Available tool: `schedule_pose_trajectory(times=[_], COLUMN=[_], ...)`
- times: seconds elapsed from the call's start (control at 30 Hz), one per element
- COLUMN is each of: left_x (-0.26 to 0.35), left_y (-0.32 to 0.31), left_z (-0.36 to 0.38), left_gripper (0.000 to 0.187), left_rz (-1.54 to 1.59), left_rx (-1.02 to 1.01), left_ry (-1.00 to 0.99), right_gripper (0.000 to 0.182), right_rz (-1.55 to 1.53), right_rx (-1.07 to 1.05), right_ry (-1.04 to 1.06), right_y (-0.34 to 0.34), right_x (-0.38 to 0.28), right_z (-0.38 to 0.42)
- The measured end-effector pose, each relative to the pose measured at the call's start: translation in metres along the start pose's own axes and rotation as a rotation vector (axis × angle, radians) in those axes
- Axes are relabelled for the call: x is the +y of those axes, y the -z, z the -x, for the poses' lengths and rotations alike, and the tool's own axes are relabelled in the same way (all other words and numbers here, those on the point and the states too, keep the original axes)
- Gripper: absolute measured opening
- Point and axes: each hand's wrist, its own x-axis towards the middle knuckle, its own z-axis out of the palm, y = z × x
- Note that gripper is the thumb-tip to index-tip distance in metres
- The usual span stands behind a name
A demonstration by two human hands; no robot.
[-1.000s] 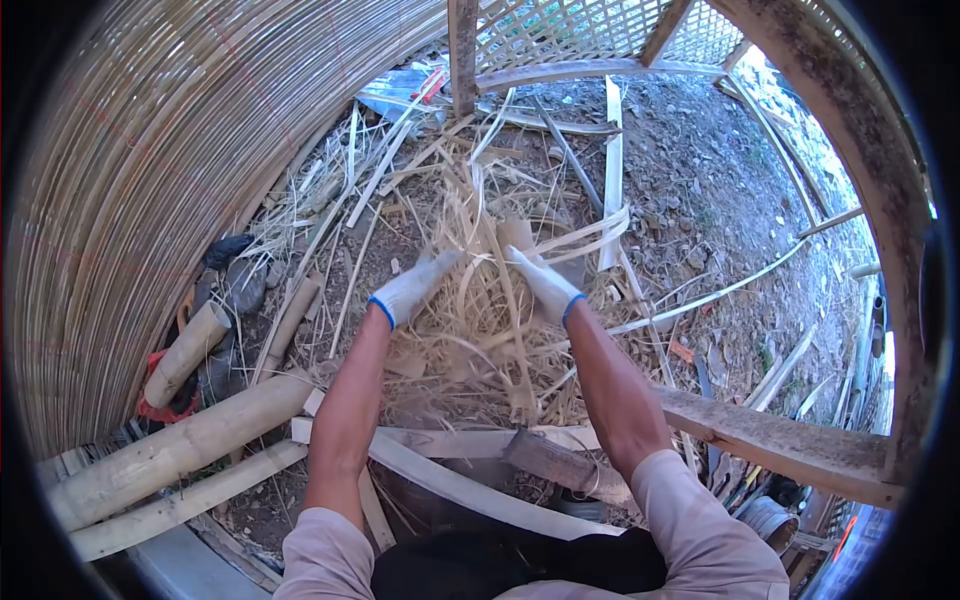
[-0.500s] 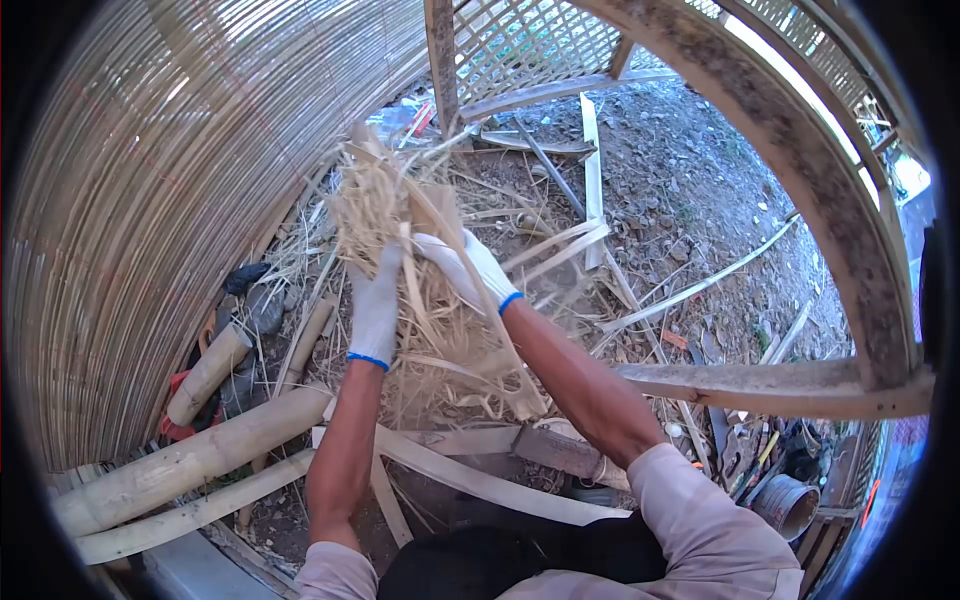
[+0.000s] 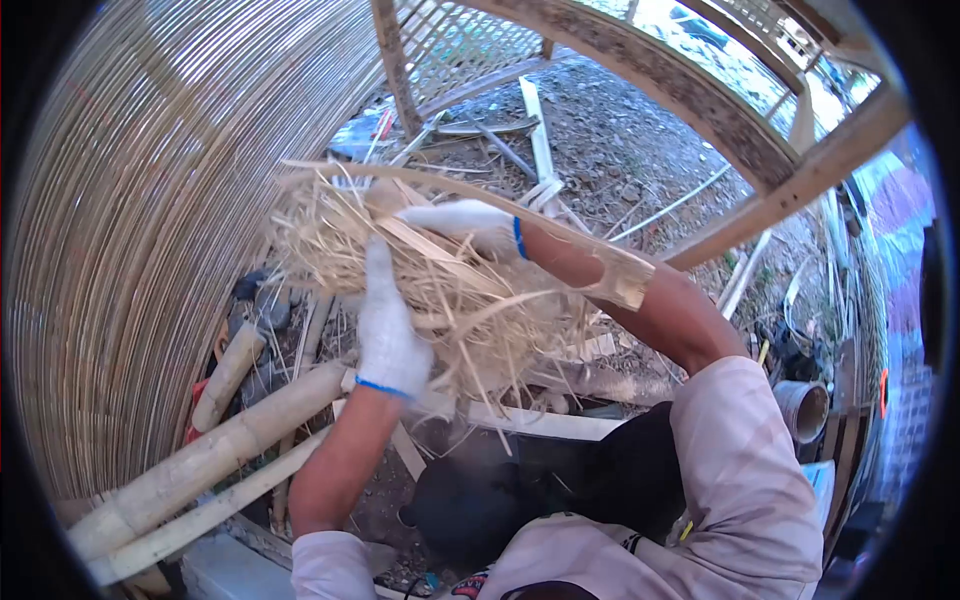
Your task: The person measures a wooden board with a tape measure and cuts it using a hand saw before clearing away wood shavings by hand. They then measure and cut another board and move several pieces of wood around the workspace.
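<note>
A loose, tangled bundle of bamboo shavings (image 3: 470, 290) is lifted up between my two white-gloved hands. My left hand (image 3: 388, 330) grips it from the near side, its thumb up along the shavings and its other fingers hidden. Across the far side lies my right hand (image 3: 465, 222), closed on the bundle, with the fingertips buried in it. A wide bamboo strip (image 3: 632, 280) runs along the top of the bundle and passes over my right forearm. Thin curled ends hang down toward my lap.
A slatted bamboo screen (image 3: 130, 260) curves up on the left. Thick bamboo poles (image 3: 215, 440) lie at lower left. A wooden beam (image 3: 640, 70) crosses the upper right. An open cylindrical container (image 3: 803, 408) stands at right. Long strips (image 3: 537, 130) lie on the dirt ahead.
Both hands have raised the shavings off the ground toward my body. The bundle has turned, and its long strip now points right across my forearm. The view has shifted.
</note>
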Motion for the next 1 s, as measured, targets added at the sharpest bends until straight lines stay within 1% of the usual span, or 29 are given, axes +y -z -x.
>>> schedule_pose_trajectory(times=[0.03,0.1,0.2,0.23,0.27,0.3,0.37,0.4,0.43,0.53,0.57,0.6,0.67,0.7,0.73,0.77,0.8,1.0], left_x=[-0.01,-0.023,-0.037,-0.042,-0.046,-0.045,-0.058,-0.066,-0.075,-0.104,-0.11,-0.108,-0.122,-0.13,-0.14,-0.152,-0.163,-0.217], left_y=[-0.003,-0.014,-0.028,-0.03,-0.034,-0.048,-0.054,-0.055,-0.057,-0.048,-0.047,-0.053,-0.053,-0.059,-0.056,-0.055,-0.061,-0.116], left_z=[0.008,0.023,0.042,0.045,0.048,0.06,0.069,0.074,0.08,0.096,0.103,0.116,0.134,0.146,0.153,0.159,0.165,0.195], left_gripper=[0.063,0.068,0.071,0.072,0.073,0.074,0.072,0.072,0.073,0.085,0.088,0.09,0.093,0.092,0.087,0.085,0.083,0.079], left_rz=[0.002,-0.014,-0.065,-0.091,-0.12,-0.181,-0.196,-0.2,-0.233,-0.25,-0.294,-0.334,-0.407,-0.422,-0.398,-0.376,-0.351,-0.39], left_rx=[-0.043,-0.085,-0.165,-0.188,-0.208,-0.176,-0.219,-0.239,-0.246,-0.286,-0.266,-0.27,-0.248,-0.177,-0.214,-0.155,-0.096,-0.105], left_ry=[0.047,0.182,0.417,0.493,0.564,0.662,0.732,0.765,0.774,0.811,0.854,0.942,1.019,1.051,1.078,1.121,1.166,1.273], right_gripper=[0.053,0.051,0.05,0.05,0.051,0.051,0.054,0.055,0.056,0.059,0.059,0.056,0.051,0.054,0.054,0.054,0.054,0.054], right_rz=[-0.065,-0.202,-0.198,-0.217,-0.266,-0.312,-0.347,-0.361,-0.399,-0.464,-0.483,-0.468,-0.432,-0.508,-0.579,-0.635,-0.683,-0.876], right_rx=[0.013,0.055,0.207,0.222,0.24,0.253,0.281,0.285,0.267,0.23,0.218,0.223,0.232,0.181,0.149,0.134,0.125,0.169], right_ry=[-0.019,-0.054,-0.123,-0.088,-0.101,-0.111,-0.097,-0.159,-0.161,-0.174,-0.179,-0.207,-0.261,-0.181,-0.173,-0.187,-0.206,-0.274], right_y=[0.007,0.022,0.032,0.032,0.03,0.025,0.02,0.012,0.011,0.012,0.011,0.006,-0.001,-0.001,0.001,0.003,0.004,0.034], right_x=[0.015,0.04,0.064,0.073,0.079,0.08,0.092,0.085,0.096,0.141,0.155,0.158,0.159,0.195,0.22,0.236,0.245,0.292], right_z=[0.013,0.043,0.089,0.105,0.12,0.135,0.158,0.175,0.181,0.196,0.203,0.215,0.245,0.25,0.26,0.271,0.284,0.357])
